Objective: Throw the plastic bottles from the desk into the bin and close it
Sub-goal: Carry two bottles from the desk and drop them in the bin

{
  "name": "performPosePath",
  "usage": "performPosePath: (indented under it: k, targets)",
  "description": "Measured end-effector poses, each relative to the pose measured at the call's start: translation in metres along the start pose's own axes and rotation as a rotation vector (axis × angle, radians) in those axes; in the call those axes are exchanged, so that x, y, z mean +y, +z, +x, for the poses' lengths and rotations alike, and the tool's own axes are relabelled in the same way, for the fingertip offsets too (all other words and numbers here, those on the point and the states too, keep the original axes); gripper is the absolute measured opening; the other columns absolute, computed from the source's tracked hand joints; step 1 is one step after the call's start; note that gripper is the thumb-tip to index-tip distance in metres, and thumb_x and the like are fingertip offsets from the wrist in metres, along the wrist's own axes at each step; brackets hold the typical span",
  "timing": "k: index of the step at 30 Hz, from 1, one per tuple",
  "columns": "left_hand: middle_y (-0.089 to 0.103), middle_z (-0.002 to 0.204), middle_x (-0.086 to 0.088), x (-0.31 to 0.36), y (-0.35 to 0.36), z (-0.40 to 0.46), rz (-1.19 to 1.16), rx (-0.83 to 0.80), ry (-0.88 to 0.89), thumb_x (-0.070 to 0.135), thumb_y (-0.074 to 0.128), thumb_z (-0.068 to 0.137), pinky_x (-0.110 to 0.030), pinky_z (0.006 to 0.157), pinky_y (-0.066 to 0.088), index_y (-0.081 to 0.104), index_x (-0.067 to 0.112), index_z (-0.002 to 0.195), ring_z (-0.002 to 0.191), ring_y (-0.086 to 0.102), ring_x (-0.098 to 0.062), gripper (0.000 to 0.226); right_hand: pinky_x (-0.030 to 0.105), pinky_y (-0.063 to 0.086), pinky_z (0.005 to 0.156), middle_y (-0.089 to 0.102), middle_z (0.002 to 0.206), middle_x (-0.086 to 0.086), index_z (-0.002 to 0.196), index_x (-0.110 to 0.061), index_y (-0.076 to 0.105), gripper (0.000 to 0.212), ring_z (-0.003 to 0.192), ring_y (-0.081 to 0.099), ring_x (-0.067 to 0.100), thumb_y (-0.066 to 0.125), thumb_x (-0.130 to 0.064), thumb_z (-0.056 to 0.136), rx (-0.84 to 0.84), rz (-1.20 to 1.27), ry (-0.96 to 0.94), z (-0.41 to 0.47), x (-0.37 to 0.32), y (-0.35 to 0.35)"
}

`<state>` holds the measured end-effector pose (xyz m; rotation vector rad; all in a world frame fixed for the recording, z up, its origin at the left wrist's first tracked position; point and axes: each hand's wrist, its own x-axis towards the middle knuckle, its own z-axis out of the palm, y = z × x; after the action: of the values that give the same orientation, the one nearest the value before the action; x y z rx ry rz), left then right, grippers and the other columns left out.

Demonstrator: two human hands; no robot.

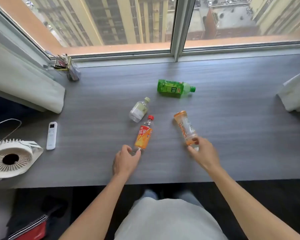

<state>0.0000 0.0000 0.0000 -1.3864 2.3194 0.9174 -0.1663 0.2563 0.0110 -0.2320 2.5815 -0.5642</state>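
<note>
Several plastic bottles lie on the grey desk [232, 135]. My left hand [126, 161] has its fingers around the base of the red-capped bottle with an orange label [144, 135]. My right hand [203, 153] pinches the near end of the clear bottle with an orange cap [184, 126]. A small clear bottle with a pale cap [139, 109] lies just beyond the red-capped one. A green bottle [175, 88] lies on its side farther back. No bin is in view.
A white desk fan [10, 158] and a white remote [51, 135] sit at the left. A clear pen holder [71, 68] stands in the back left corner. Curtains hang at the left [24, 84] and the right [294, 94]. The window runs behind the desk.
</note>
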Motion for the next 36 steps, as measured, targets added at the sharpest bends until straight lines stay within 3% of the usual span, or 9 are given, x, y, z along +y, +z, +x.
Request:
performPosePath:
  k: [3, 6, 9, 13, 16, 21, 27, 31, 36]
  targets:
    - [0.062, 0.12, -0.001, 0.026, -0.002, 0.025, -0.003, 0.016, 0.015, 0.064, 0.066, 0.077, -0.038, 0.084, 0.05, 0.051, 0.025, 0.117, 0.11, 0.06, -0.026, 0.058, 0.041, 0.052, 0.083, 0.056, 0.129, 0.002, 0.135, -0.022, 0.052, 0.057, 0.117, 0.055, 0.027, 0.062, -0.046, 0.084, 0.062, -0.026, 0.03, 0.032, -0.016, -0.005]
    - [0.054, 0.136, -0.006, 0.048, 0.006, 0.046, -0.012, -0.021, 0.019, 0.064, 0.071, 0.076, -0.042, 0.097, 0.046, 0.045, 0.02, 0.137, 0.128, 0.053, -0.03, 0.079, 0.045, 0.047, 0.096, 0.047, 0.143, 0.008, 0.146, -0.016, 0.039, 0.077, 0.13, 0.046, 0.031, 0.067, -0.047, 0.081, 0.001, -0.047, 0.087, 0.058, -0.027, -0.001]
    - [0.051, 0.142, -0.01, 0.058, 0.022, 0.061, 0.0, -0.052, 0.007, 0.064, 0.074, 0.075, -0.044, 0.103, 0.045, 0.04, 0.018, 0.146, 0.132, 0.052, -0.034, 0.092, 0.047, 0.044, 0.103, 0.041, 0.149, 0.012, 0.153, -0.014, 0.026, 0.094, 0.136, 0.041, 0.033, 0.07, -0.051, 0.078, -0.047, -0.065, 0.135, 0.073, -0.025, 0.012]
    - [0.052, 0.138, -0.011, 0.059, 0.041, 0.069, 0.076, -0.064, 0.014, 0.061, 0.078, 0.074, -0.045, 0.102, 0.047, 0.041, 0.016, 0.143, 0.129, 0.054, -0.035, 0.091, 0.05, 0.043, 0.104, 0.038, 0.151, 0.013, 0.156, -0.013, 0.017, 0.106, 0.138, 0.04, 0.035, 0.071, -0.056, 0.077, -0.071, -0.052, 0.173, 0.083, -0.022, 0.028]
    - [0.055, 0.132, -0.011, 0.052, 0.054, 0.069, 0.11, -0.053, 0.015, 0.055, 0.079, 0.077, -0.044, 0.096, 0.049, 0.043, 0.015, 0.137, 0.123, 0.056, -0.034, 0.081, 0.049, 0.046, 0.1, 0.043, 0.146, 0.013, 0.153, -0.012, 0.023, 0.098, 0.134, 0.044, 0.036, 0.072, -0.053, 0.079, -0.055, -0.089, 0.164, 0.087, -0.019, 0.037]
    - [0.057, 0.117, -0.007, 0.039, 0.058, 0.056, 0.045, -0.055, -0.027, 0.043, 0.075, 0.077, -0.039, 0.082, 0.052, 0.046, 0.017, 0.128, 0.101, 0.06, -0.028, 0.064, 0.041, 0.049, 0.082, 0.053, 0.121, 0.009, 0.125, -0.017, 0.049, 0.062, 0.108, 0.06, 0.034, 0.07, -0.045, 0.073, -0.047, 0.005, 0.182, 0.078, -0.009, 0.039]
    - [0.057, 0.087, 0.007, 0.001, 0.054, 0.002, 0.062, -0.206, 0.003, 0.042, 0.07, 0.068, -0.031, 0.058, 0.04, 0.035, 0.032, 0.108, 0.069, 0.054, -0.008, 0.054, 0.038, 0.058, 0.063, 0.064, 0.089, -0.005, 0.105, -0.023, 0.039, 0.051, 0.072, 0.065, 0.015, 0.067, -0.044, 0.067, -0.164, 0.195, 0.189, 0.022, 0.026, 0.029]
    - [0.059, 0.089, 0.008, -0.027, 0.058, -0.035, 0.104, -0.332, 0.036, 0.041, 0.067, 0.064, -0.031, 0.057, 0.042, 0.035, 0.033, 0.104, 0.074, 0.058, -0.01, 0.052, 0.033, 0.058, 0.063, 0.063, 0.094, -0.007, 0.109, -0.029, 0.038, 0.05, 0.076, 0.065, 0.009, 0.067, -0.046, 0.072, -0.237, 0.222, 0.219, -0.038, 0.06, 0.031]
    - [0.062, 0.092, 0.009, -0.054, 0.054, -0.054, 0.2, -0.457, 0.126, 0.049, 0.062, 0.062, -0.034, 0.065, 0.053, 0.04, 0.034, 0.101, 0.078, 0.062, -0.011, 0.046, 0.04, 0.06, 0.074, 0.064, 0.093, -0.013, 0.107, -0.034, 0.046, 0.047, 0.079, 0.066, 0.009, 0.062, -0.053, 0.067, -0.24, 0.222, 0.359, -0.117, 0.097, 0.043]
